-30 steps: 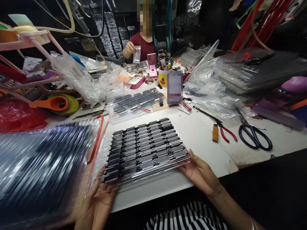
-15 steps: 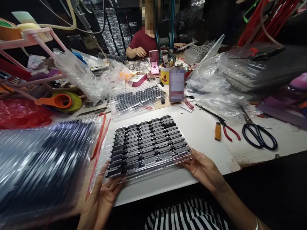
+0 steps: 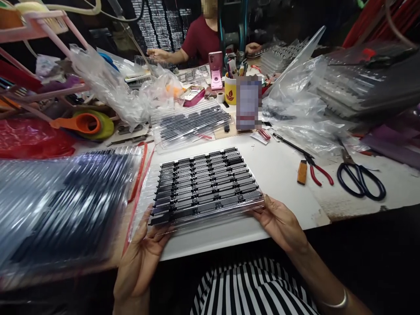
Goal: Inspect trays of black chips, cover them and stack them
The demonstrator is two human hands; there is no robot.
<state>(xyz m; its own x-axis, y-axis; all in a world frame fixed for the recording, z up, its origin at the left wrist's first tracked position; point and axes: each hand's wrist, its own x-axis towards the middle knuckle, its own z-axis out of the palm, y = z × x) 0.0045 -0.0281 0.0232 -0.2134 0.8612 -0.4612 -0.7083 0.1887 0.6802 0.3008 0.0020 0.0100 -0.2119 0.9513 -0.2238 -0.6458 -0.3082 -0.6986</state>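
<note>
A clear plastic tray (image 3: 203,186) carries rows of black comb-like parts and is held over the white table top. My left hand (image 3: 144,251) grips its near left corner, with fingers under the edge. At the near right corner my right hand (image 3: 278,218) holds the tray, thumb at the side and fingertips beneath it. Left of this tray lies a stack of clear trays with dark parts (image 3: 72,210), beside a red strip (image 3: 138,173). Behind it rests another clear tray with black strips (image 3: 193,122).
Pliers (image 3: 315,166), an orange-brown block (image 3: 302,172) and dark-handled scissors (image 3: 361,179) lie at the right. Behind are a phone (image 3: 248,105), a yellow cup (image 3: 230,89) and plastic bags (image 3: 111,92). Across the table sits a person in a dark red shirt (image 3: 201,41).
The view has tilted down slightly, so the table items appear shifted. Both hands still hold the tray. The person opposite has stretched one hand out toward the left.
</note>
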